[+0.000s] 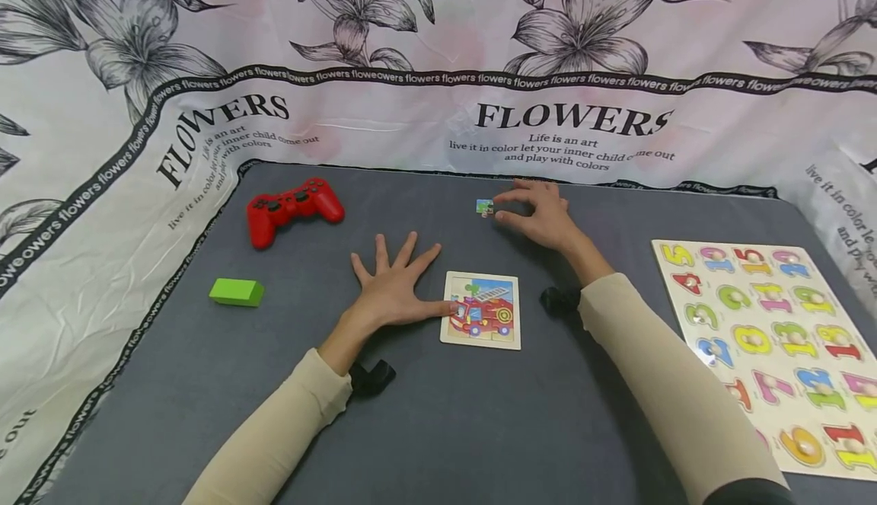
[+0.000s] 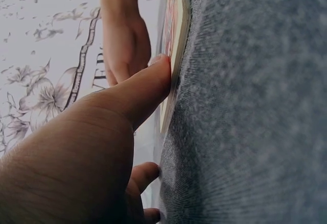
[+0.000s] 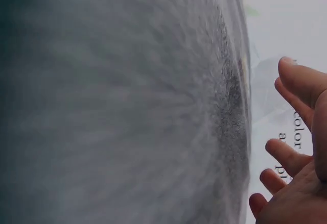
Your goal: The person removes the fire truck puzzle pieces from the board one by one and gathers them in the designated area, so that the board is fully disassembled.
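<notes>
A small square jigsaw puzzle with a red fire truck [image 1: 481, 310] lies flat in its pale wooden frame near the middle of the table. My left hand [image 1: 390, 292] is spread on the cloth to its left, the thumb touching the frame's left side. The left wrist view shows the thumb tip [image 2: 162, 66] against the frame's edge [image 2: 176, 55]. Farther back lies a small blue-and-green picture piece [image 1: 484, 207]. Just right of it hovers my right hand [image 1: 541, 212], thumb and fingers apart. In the right wrist view, that hand [image 3: 301, 147] has loose fingers and holds nothing.
A red game controller [image 1: 294, 208] lies at the back left, with a green block [image 1: 236, 292] in front of it. On the right is a large board of colourful numbers [image 1: 774, 337]. A flower-printed sheet [image 1: 384, 116] hangs behind the grey table [image 1: 438, 429].
</notes>
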Available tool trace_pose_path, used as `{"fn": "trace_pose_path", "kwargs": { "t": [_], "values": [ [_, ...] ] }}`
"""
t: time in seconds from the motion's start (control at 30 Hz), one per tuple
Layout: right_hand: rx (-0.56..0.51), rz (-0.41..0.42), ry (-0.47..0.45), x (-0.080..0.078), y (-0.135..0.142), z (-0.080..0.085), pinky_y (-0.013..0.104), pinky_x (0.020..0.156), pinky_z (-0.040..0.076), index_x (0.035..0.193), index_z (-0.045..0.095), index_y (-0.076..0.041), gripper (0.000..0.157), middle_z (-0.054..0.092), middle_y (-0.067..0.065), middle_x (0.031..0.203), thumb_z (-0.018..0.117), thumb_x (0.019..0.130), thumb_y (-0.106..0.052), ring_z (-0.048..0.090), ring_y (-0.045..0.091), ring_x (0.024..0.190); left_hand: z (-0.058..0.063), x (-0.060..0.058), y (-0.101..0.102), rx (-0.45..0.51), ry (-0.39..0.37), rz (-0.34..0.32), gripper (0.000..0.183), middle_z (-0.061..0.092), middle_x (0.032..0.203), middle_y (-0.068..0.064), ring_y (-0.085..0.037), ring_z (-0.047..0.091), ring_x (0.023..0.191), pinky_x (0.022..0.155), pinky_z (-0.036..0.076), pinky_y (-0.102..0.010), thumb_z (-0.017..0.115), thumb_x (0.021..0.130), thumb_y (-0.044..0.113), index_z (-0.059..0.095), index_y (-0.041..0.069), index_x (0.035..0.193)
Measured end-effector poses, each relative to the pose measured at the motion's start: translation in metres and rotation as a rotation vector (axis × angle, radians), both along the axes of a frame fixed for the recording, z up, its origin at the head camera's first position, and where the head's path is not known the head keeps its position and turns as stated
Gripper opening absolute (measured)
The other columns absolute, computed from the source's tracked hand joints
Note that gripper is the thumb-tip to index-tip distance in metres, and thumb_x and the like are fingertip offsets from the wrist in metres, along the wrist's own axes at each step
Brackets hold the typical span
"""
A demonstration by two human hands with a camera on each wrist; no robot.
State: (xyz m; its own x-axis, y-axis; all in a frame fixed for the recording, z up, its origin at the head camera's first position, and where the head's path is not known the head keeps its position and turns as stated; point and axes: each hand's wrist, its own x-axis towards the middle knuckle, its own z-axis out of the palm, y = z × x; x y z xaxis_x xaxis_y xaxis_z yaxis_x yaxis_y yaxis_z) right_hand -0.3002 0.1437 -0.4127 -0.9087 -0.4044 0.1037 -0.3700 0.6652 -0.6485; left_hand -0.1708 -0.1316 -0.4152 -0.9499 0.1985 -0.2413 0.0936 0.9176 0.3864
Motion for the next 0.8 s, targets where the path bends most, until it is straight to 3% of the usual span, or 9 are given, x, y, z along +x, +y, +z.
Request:
{"fn": "trace_pose_path", "kwargs": {
  "t": [0.2, 0.4, 0.6, 0.8],
  "values": [
    [-0.091, 0.078, -0.029, 0.023, 0.008, 0.005, 0.072, 0.118, 0.009, 0.131, 0.069, -0.011, 0.036, 0.040, 0.021, 0.160, 0.071, 0.097, -0.022, 0.024, 0.045, 0.151, 0.002, 0.000, 0.001, 0.007, -0.007, -0.007, 0.105, 0.000, 0.174, -0.004, -0.049, -0.024, 0.153, 0.107, -0.019, -0.081, 0.066, 0.076, 0.080, 0.023, 0.040, 0.162],
    [-0.183, 0.187, -0.060, 0.045, 0.005, 0.008, 0.063, 0.122, 0.017, 0.130, 0.069, -0.008, 0.037, 0.045, 0.021, 0.157, 0.073, 0.094, -0.015, 0.031, 0.038, 0.152, -0.001, -0.001, -0.001, 0.001, -0.004, -0.012, 0.105, -0.001, 0.174, -0.004, -0.049, -0.024, 0.153, 0.108, -0.019, -0.081, 0.065, 0.076, 0.081, 0.023, 0.039, 0.162],
    [-0.168, 0.248, -0.121, 0.063, 0.002, 0.002, 0.061, 0.118, 0.023, 0.127, 0.072, -0.011, 0.036, 0.051, 0.018, 0.152, 0.076, 0.092, -0.015, 0.036, 0.037, 0.146, -0.006, -0.002, -0.001, 0.008, 0.018, -0.019, 0.105, -0.001, 0.174, -0.003, -0.049, -0.025, 0.153, 0.107, -0.020, -0.081, 0.064, 0.075, 0.082, 0.023, 0.039, 0.162],
    [-0.110, 0.277, -0.112, 0.074, -0.003, 0.001, 0.056, 0.103, 0.024, 0.120, 0.076, -0.016, 0.031, 0.062, 0.011, 0.133, 0.079, 0.090, -0.017, 0.042, 0.031, 0.125, -0.006, -0.003, -0.002, 0.009, 0.014, -0.024, 0.104, -0.001, 0.174, -0.003, -0.048, -0.026, 0.153, 0.107, -0.021, -0.080, 0.064, 0.077, 0.081, 0.022, 0.039, 0.162]
  ]
}}
